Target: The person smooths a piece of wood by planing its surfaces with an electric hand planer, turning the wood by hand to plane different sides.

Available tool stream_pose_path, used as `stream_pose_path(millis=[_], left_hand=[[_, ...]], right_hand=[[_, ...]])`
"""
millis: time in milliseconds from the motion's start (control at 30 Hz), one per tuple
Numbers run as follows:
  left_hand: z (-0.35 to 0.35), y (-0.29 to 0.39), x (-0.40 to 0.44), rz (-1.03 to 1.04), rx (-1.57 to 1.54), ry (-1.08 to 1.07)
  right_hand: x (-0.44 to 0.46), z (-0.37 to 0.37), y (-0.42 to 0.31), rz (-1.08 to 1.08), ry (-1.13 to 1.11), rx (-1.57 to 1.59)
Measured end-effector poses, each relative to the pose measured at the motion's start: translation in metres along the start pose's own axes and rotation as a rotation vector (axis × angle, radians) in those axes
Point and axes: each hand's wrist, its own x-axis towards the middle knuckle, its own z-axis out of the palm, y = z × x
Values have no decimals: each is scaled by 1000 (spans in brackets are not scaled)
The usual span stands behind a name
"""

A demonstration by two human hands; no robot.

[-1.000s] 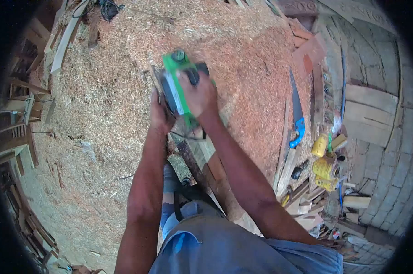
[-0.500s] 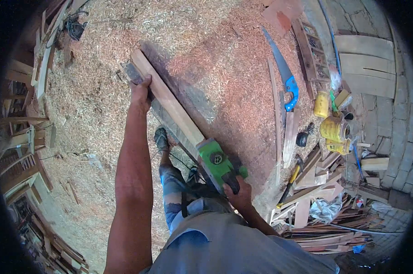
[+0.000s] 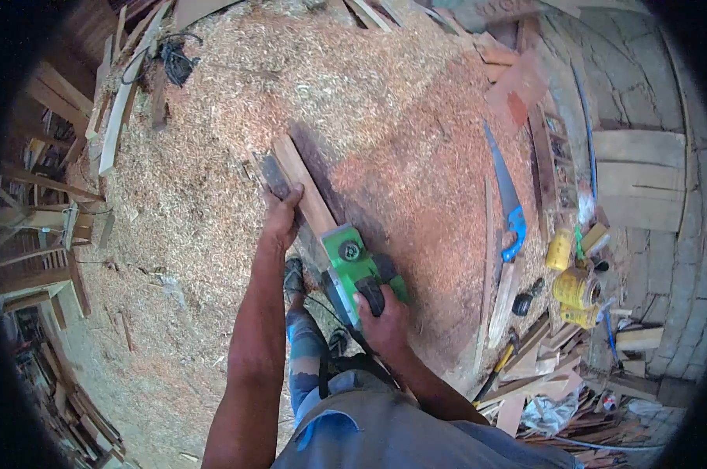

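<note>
A green electric planer (image 3: 352, 262) rests on a long, light-brown wooden board (image 3: 300, 181), covering the board's near part. My right hand (image 3: 384, 316) is closed around the planer's black rear handle. Near the board's far end, my left hand (image 3: 281, 217) grips the greyish wooden support (image 3: 273, 173) that runs alongside it, thumb toward the light board. Whether its fingers also press on the light board is hard to make out. My body and the planer hide the near ends of both pieces.
Wood shavings (image 3: 416, 164) cover the floor. To the right lie a blue-handled handsaw (image 3: 510, 203), yellow containers (image 3: 574, 288), a hammer with a yellow-and-black handle (image 3: 498, 367) and stacked offcuts. Timber leans at the left. A dark cord runs near my feet.
The planer and my right hand have moved forward along the board, closer to my left hand, which still grips the far end. The whole view has shifted somewhat.
</note>
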Motion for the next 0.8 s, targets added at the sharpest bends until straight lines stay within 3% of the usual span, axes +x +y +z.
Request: stream_pose_path(millis=[67,167,233,333,500,667,767,800], left_hand=[[-12,-1,2,-45,-104,-128],[-31,-1,3,-56,-436,-301],[-27,5,-8,-55,-460,-220],[-22,13,-20,-110,-598,-214],[-16,14,-13,-78,-508,-66],[-17,8,-12,-43,-451,-97],[-39,-10,19,-63,-353,-340],[-24,-10,11,37,-262,-180]], right_hand=[[30,10,-25,58,-32,-51],[86,29,-67,-117,55,31],[129,49,-91,-198,151,-36],[198,75,-143,-230,138,43],[269,97,-203,-220,72,22],[205,68,-145,-243,5,29],[87,14,-84,-76,-61,-47],[45,7,-39,-134,-19,-8]])
